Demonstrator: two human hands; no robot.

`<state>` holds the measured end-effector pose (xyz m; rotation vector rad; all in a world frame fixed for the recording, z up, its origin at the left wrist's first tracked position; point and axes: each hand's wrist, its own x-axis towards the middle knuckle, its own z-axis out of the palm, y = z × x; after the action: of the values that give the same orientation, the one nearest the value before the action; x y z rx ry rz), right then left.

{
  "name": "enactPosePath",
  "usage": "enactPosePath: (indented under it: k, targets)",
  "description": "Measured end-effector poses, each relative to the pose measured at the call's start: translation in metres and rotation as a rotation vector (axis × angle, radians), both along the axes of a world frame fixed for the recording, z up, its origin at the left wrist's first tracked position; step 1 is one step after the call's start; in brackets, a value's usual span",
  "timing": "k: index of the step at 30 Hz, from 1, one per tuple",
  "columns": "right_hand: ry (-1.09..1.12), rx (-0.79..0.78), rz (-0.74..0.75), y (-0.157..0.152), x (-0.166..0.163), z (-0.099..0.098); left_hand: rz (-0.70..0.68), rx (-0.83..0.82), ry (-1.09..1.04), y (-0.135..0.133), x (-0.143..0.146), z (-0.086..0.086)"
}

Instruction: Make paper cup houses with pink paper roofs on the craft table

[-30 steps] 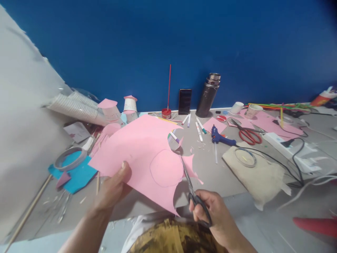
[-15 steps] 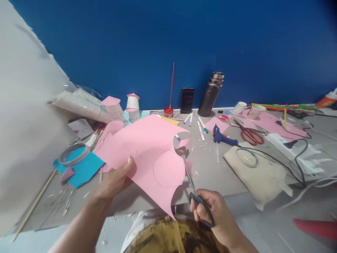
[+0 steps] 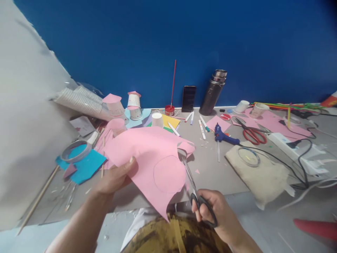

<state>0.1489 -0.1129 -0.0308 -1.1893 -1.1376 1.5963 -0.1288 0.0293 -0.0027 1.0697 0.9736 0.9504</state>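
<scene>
My left hand [image 3: 116,177] pinches the near left edge of a large pink paper sheet [image 3: 142,151], thumb on top, holding it above the grey table [image 3: 210,172]. A pencilled circle [image 3: 168,174] is drawn on the sheet's right part. My right hand [image 3: 216,212] is closed through the black handles of a pair of scissors [image 3: 193,189]. The blades point up and away along the circle's right edge, at the paper's cut edge. A small pink scrap [image 3: 196,171] lies on the table just right of the blades.
A blue glue gun [image 3: 223,137], red-handled scissors [image 3: 249,133], marker pens [image 3: 202,126], a steel flask [image 3: 214,92], a phone [image 3: 189,98], a red paint pot [image 3: 169,110], paper cups [image 3: 134,104], a cup stack [image 3: 81,102], tape rolls [image 3: 75,151], a power strip [image 3: 295,149] and a beige cloth [image 3: 260,168] crowd the table.
The pink sheet has dropped and turned, uncovering a white cup and yellow paper behind it. The loose pink flap beside the blades is gone; a small scrap lies on the table.
</scene>
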Motion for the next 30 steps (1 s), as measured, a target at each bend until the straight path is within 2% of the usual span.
enactPosePath:
  k: [4,9,18,25,30]
  targets:
    - [-0.014,0.012,0.099,0.003,0.010,0.003,-0.168,-0.017,-0.114,0.003,0.000,0.004]
    - [-0.036,0.021,0.115,0.006,0.011,0.003,-0.348,-0.082,-0.187,0.009,-0.002,0.000]
    - [0.002,0.001,0.083,0.006,0.003,0.002,-0.367,-0.147,-0.187,0.014,-0.008,-0.016]
    - [0.021,-0.030,0.074,0.006,-0.002,0.003,-0.444,-0.158,-0.195,0.015,-0.009,-0.018]
    - [0.007,-0.043,0.090,0.006,-0.003,0.007,-0.451,-0.166,-0.205,0.014,-0.010,-0.017]
